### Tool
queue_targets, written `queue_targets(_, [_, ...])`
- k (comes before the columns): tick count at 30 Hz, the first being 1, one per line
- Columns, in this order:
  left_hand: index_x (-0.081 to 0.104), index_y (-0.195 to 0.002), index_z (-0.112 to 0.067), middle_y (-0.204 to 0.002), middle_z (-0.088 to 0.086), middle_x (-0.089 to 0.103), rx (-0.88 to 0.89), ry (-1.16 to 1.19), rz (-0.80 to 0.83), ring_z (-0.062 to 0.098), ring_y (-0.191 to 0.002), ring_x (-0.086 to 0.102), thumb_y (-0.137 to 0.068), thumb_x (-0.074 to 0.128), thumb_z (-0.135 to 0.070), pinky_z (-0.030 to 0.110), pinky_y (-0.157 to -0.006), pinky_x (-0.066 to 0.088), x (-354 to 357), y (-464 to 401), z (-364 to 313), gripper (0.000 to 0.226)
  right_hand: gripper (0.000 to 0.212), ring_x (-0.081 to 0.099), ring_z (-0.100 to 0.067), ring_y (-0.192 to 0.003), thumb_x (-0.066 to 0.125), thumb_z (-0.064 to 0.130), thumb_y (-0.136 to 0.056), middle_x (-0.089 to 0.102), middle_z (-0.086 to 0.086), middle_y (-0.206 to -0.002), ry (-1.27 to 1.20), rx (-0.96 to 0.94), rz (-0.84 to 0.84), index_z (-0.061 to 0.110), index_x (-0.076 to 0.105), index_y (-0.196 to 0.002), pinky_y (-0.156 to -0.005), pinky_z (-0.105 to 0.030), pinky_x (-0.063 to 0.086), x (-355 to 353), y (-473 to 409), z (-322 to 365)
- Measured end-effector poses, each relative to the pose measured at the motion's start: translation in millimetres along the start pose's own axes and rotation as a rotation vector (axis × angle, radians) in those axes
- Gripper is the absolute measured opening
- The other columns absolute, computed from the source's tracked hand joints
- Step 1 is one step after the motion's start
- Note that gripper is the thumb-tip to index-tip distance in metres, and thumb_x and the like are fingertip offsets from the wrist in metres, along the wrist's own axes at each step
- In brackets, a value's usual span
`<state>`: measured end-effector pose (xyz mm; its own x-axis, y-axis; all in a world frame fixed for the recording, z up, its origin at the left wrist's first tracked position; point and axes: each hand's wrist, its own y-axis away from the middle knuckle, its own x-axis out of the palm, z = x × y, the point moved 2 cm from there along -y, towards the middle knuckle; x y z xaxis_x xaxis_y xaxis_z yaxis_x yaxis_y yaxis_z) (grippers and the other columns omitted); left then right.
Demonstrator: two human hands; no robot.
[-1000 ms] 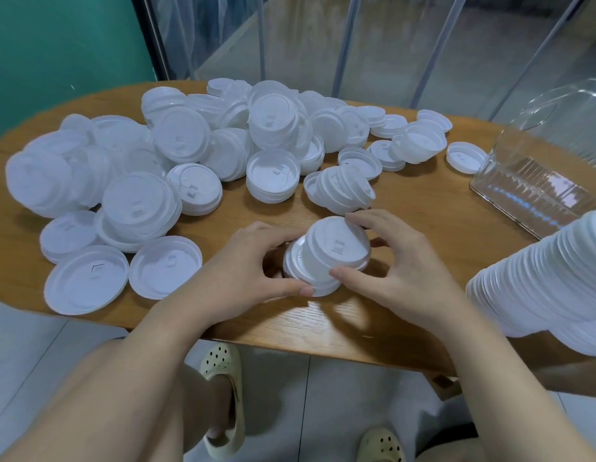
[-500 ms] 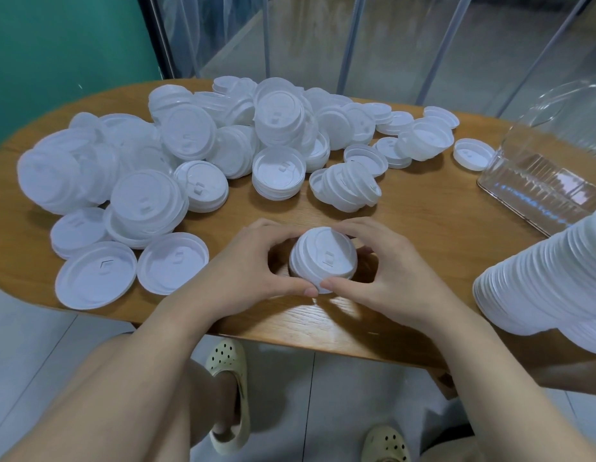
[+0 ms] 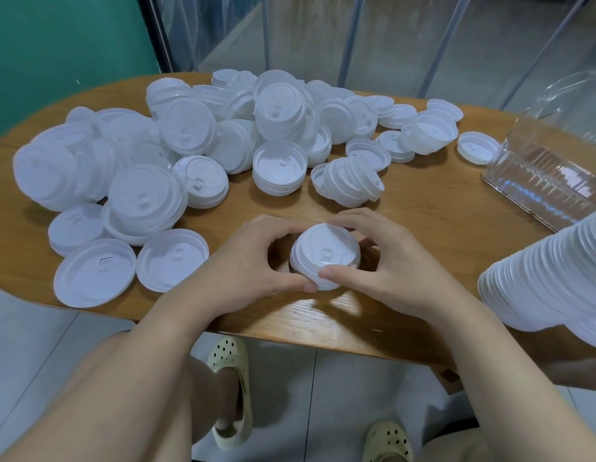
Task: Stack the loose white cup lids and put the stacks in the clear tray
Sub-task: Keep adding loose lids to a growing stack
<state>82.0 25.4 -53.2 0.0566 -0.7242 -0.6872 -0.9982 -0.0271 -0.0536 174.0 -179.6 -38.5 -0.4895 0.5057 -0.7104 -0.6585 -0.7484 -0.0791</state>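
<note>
You have both hands curled around a short stack of round white plastic cup lids (image 3: 325, 256) at the near edge of the oval wooden desk (image 3: 423, 208): your left hand (image 3: 253, 261) wraps its 9 o'clock side and your right hand (image 3: 386, 261) its 3 o'clock side, thumbs meeting at 6 o'clock on the rim. That two-sided hold looks meant to square the lids so they nest evenly, with the desk taking the weight from below. The big heap of loose white lids (image 3: 203, 141) sprawls from 9 to 12 o'clock of your hands, within easy reach for feeding more onto the stack. The ribbed clear plastic tray (image 3: 550, 175) waits at about 2 o'clock near the desk's right edge, and I can't tell whether anything sits inside it. A long nested column of white lids (image 3: 550, 281) lies on its side at 3 o'clock, just beside your right forearm, probably parked there until it goes to the tray.
</note>
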Motion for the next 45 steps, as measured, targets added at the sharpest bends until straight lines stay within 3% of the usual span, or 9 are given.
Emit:
queue_targets(7, [0.061,-0.136,-0.045,-0.127,-0.030,0.062,-0.019,0.002,0.003,-0.005,-0.127,0.047,-0.067,0.093,-0.049,0.030,-0.110,0.041,-1,0,1,0.077,0.066,0.055,0.000,-0.122,0.082,0.059,-0.072,0.063,0.021,-0.126,-0.018,0.042,-0.016,0.033,0.064,-0.130,-0.102,-0.028,0.049,3,-4,-5])
queue_targets(22, [0.061,-0.135,-0.050,-0.126,-0.041,0.057,0.011,0.034,0.017,-0.006,-0.128,0.047,-0.061,0.086,-0.062,0.021,-0.106,0.039,-2,0,0,0.079,0.081,0.056,-0.001,-0.117,0.078,0.075,-0.061,0.058,0.026,-0.122,0.029,0.023,0.010,0.036,0.062,-0.130,-0.099,-0.037,0.053,2,-7,2])
queue_targets(26, [0.062,-0.133,-0.052,-0.125,-0.045,0.056,0.010,0.042,0.017,-0.007,-0.128,0.047,-0.064,0.091,-0.052,0.016,-0.104,0.037,-3,1,0,0.075,0.079,0.055,0.000,-0.118,0.072,0.078,-0.065,0.058,0.023,-0.124,0.014,0.001,-0.007,0.035,0.063,-0.131,-0.097,-0.029,0.050,2,-8,0])
queue_targets(32, [0.057,-0.139,-0.048,-0.127,-0.035,0.058,-0.026,-0.005,0.026,-0.012,-0.128,0.044,-0.064,0.094,-0.051,0.017,-0.108,0.035,-3,0,2,0.083,0.040,0.056,-0.006,-0.107,0.073,0.039,-0.093,0.059,0.006,-0.119,-0.007,0.078,-0.538,0.017,0.064,-0.126,-0.090,-0.021,0.046,-19,-27,-22])
queue_targets(35, [0.053,-0.145,-0.045,-0.134,-0.030,0.053,-0.064,0.000,0.010,-0.014,-0.129,0.044,-0.059,0.094,-0.057,0.015,-0.109,0.034,-3,1,4,0.096,0.043,0.052,0.001,-0.110,0.070,0.039,-0.096,0.054,0.010,-0.121,-0.064,0.250,-0.498,0.017,0.058,-0.131,-0.079,-0.001,0.039,-25,-40,-32])
queue_targets(37, [0.052,-0.143,-0.047,-0.133,-0.032,0.053,-0.065,0.009,0.002,-0.015,-0.129,0.043,-0.058,0.094,-0.059,0.012,-0.106,0.034,-2,2,3,0.095,0.029,0.052,0.017,-0.091,0.068,0.041,-0.097,0.052,0.021,-0.105,-0.141,0.340,-0.436,0.028,0.054,-0.120,-0.068,0.006,0.033,-23,-49,-38])
queue_targets(40, [0.057,-0.138,-0.048,-0.128,-0.038,0.055,-0.035,0.010,0.000,-0.011,-0.129,0.045,-0.061,0.094,-0.056,0.014,-0.105,0.035,-1,1,-1,0.085,0.030,0.056,0.004,-0.096,0.068,0.055,-0.093,0.056,0.022,-0.097,-0.175,0.397,-0.444,0.034,0.052,-0.107,-0.078,-0.006,0.041,-18,-62,-44])
queue_targets(43, [0.060,-0.135,-0.046,-0.129,-0.042,0.052,-0.017,-0.002,-0.003,-0.008,-0.129,0.047,-0.062,0.093,-0.056,0.020,-0.109,0.037,0,-1,-2,0.082,0.051,0.062,-0.014,-0.109,0.067,0.069,-0.079,0.069,0.013,-0.108,-0.199,0.387,-0.481,0.030,0.065,-0.111,-0.096,-0.040,0.052,-14,-71,-52])
queue_targets(45, [0.060,-0.134,-0.047,-0.129,-0.043,0.051,-0.013,-0.003,-0.006,-0.008,-0.128,0.047,-0.062,0.092,-0.058,0.023,-0.110,0.037,0,-1,-2,0.080,0.062,0.064,-0.013,-0.112,0.073,0.064,-0.079,0.070,0.009,-0.117,-0.256,0.372,-0.495,0.022,0.067,-0.124,-0.100,-0.038,0.052,-13,-72,-48])
